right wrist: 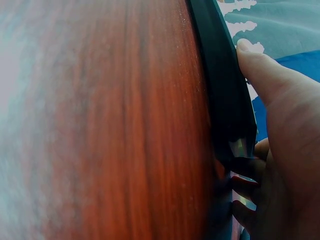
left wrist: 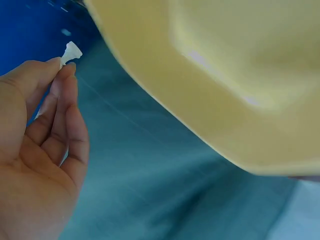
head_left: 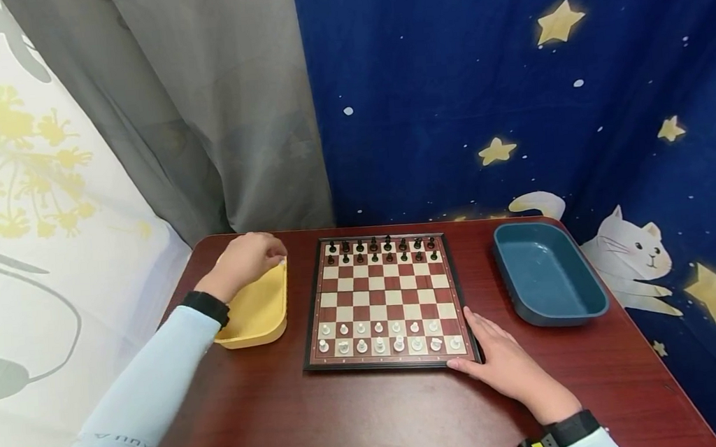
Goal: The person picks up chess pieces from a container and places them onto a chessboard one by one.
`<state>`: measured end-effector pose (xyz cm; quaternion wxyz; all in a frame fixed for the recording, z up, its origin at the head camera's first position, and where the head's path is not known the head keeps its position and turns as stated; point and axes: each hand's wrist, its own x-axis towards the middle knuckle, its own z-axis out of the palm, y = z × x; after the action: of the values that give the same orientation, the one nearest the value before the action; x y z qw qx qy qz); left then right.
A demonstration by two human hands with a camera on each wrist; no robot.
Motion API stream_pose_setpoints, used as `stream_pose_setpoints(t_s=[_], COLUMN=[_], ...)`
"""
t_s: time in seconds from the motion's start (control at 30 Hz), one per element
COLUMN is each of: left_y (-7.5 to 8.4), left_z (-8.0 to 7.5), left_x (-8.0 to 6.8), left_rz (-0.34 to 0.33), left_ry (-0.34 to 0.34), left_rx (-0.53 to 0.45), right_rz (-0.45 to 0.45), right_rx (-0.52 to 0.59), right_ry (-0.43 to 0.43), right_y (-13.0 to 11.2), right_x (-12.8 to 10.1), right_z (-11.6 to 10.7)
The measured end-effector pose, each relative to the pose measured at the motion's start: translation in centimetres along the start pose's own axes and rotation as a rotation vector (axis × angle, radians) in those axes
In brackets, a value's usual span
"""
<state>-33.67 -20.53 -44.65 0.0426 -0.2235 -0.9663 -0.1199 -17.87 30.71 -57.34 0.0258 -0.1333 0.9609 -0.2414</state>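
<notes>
Your left hand (head_left: pixel 246 260) pinches a small white chess piece (left wrist: pixel 70 52) at its fingertips, just above the yellow tray's (head_left: pixel 258 315) far rim. Your right hand (head_left: pixel 501 359) rests on the table (head_left: pixel 361 420), thumb and fingers clasping the chessboard's (head_left: pixel 386 298) near right corner.
</notes>
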Motion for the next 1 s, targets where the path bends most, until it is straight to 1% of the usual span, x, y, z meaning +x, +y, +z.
stream_pose_setpoints(t_s=[0.13,0.2,0.3,0.4,0.53,0.63,0.7,0.87,1.0], left_y=[3.9,5.6,8.1,10.9,15.2,18.3,20.2,23.9,25.7], left_z=[0.4,0.8,1.7,3.0,4.8,5.8,6.3,7.9,8.9], left_x=[1.4,2.2,3.5,4.8,6.1,6.7,7.0,7.8,8.2], left_rz=[0.082,0.136,0.225,0.309,0.413,0.482,0.530,0.617,0.673], left_ry=[-0.023,-0.027,-0.028,-0.041,-0.097,-0.153,-0.176,-0.235,-0.266], left_rx=[0.008,0.022,0.037,0.036,0.038,0.047,0.060,0.096,0.119], right_rz=[0.003,0.004,0.005,0.007,0.008,0.006,0.002,-0.023,-0.056], right_rx=[0.003,0.004,0.003,0.001,-0.005,-0.005,-0.007,-0.007,-0.006], right_ry=[-0.001,-0.002,-0.004,-0.006,-0.009,-0.008,-0.004,0.016,0.039], right_y=[0.0,0.0,-0.1,-0.1,0.0,-0.1,-0.2,-0.1,-0.1], right_x=[0.0,0.0,0.0,0.1,0.0,-0.1,-0.1,-0.2,-0.2], right_z=[0.1,0.1,0.1,0.1,0.0,0.0,0.0,0.0,-0.2])
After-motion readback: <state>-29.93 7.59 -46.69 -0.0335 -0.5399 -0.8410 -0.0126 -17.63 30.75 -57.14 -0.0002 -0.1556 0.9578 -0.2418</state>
